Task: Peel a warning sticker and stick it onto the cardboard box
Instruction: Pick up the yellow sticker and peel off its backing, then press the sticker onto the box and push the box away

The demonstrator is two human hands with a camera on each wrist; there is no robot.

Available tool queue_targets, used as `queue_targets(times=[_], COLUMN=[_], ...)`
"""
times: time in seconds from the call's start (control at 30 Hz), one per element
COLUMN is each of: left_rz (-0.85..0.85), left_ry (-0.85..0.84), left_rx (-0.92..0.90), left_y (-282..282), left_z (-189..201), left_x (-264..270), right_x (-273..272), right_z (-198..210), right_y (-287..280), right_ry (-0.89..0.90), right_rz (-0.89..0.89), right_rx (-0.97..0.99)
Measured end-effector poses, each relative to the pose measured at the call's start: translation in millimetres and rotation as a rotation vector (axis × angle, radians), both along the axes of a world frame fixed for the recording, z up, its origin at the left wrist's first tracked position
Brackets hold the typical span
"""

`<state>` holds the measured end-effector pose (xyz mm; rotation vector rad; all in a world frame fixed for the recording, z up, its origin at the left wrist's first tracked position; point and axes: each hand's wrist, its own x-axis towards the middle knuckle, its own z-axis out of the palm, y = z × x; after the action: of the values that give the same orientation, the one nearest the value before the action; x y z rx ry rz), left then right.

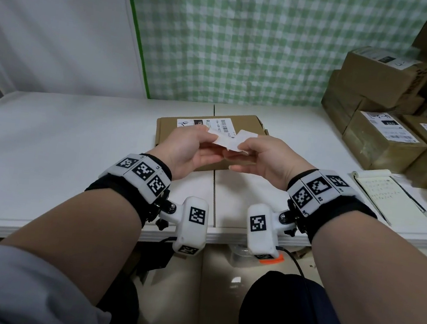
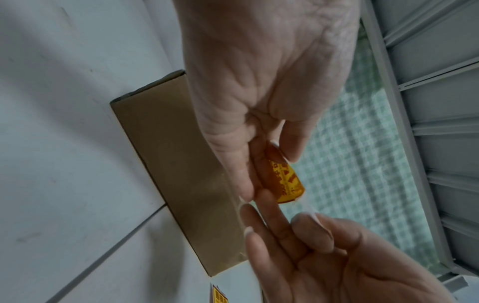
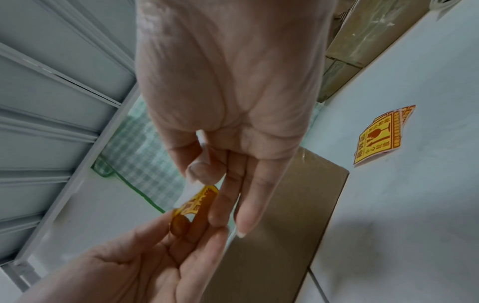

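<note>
Peeling is under way above the flat cardboard box point(image 1: 210, 145), which is lying on the white desk point(image 1: 63, 130) directly beneath both hands. The left hand point(image 1: 187, 148) is pinching the yellow warning sticker point(image 2: 283, 180) between thumb and forefinger, with the printed face curling away from the white backing paper point(image 1: 232, 140). The right hand point(image 1: 264, 157) is pinching that backing paper between thumb and forefinger, its other fingers lying extended and relaxed. How much of the sticker is adhering to the backing cannot be told from these views.

Probable faults from this point:
- The freed portion is already curling; if it is folding onto itself, the adhesive faces are likely to bond and crease the sticker.
- The left fingers are contacting the adhesive side, so tack near that edge may be weakening.
- Pulling at a sharp angle is risking a tear.
- A curled sticker, if laid down all at once, may be trapping wrinkles or covering the shipping label point(image 1: 206, 124) on the box.

A spare sticker sheet point(image 3: 379, 136) is lying on the desk beside the box.
</note>
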<state>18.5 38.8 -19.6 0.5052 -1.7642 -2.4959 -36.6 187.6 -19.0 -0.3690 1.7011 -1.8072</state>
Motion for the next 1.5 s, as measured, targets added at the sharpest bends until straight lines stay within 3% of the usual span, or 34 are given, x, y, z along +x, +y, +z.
queue_targets(times=[0.3, 0.4, 0.53, 0.6, 0.7, 0.8, 0.97, 1.07, 1.3, 1.4, 1.5], left_rz=[0.154, 0.183, 0.104, 0.076, 0.074, 0.096, 0.143, 0.095, 0.013, 0.001, -0.045], left_ry=[-0.004, -0.009, 0.007, 0.020, 0.030, 0.037, 0.105, 0.164, 0.219, 0.235, 0.209], left_rx=[0.068, -0.021, -0.105, -0.154, -0.240, -0.378, -0.740, -0.993, -1.301, -1.321, -1.227], left_y=[-10.4, -19.9, -15.2, -12.4, -9.3, -8.0, -4.5, -1.2, -2.0, -4.4, -9.9], left_z=[2.1, 4.0, 3.7, 2.8, 0.9, -0.7, 2.2, 3.7, 4.8, 4.5, 2.7], left_x=[-2.6, -0.8, 0.9, 0.4, -0.9, -2.5, -1.6, 2.9, 10.2, 12.0, 12.5], right_x=[-9.0, -15.8, -18.6, -17.8, -18.4, -15.5, -2.8, 1.5, 7.3, 8.0, 5.1], right_z=[-10.2, -16.4, -18.2, -18.1, -19.1, -11.0, 10.2, 14.5, 16.4, 17.0, 12.1], right_y=[7.4, 19.2, 23.0, 22.4, 22.0, 14.5, -1.4, -7.0, -15.4, -18.2, -18.2], right_ry=[0.063, 0.184, 0.489, 0.577, 0.560, 0.551, 0.226, 0.174, 0.165, 0.167, 0.188], right_rz=[-0.055, -0.125, -0.182, -0.204, -0.277, -0.374, -0.159, -0.090, -0.099, -0.142, -0.191], right_rx=[0.179, 0.449, 0.906, 1.013, 0.916, 0.686, 0.362, 0.324, 0.318, 0.320, 0.340])
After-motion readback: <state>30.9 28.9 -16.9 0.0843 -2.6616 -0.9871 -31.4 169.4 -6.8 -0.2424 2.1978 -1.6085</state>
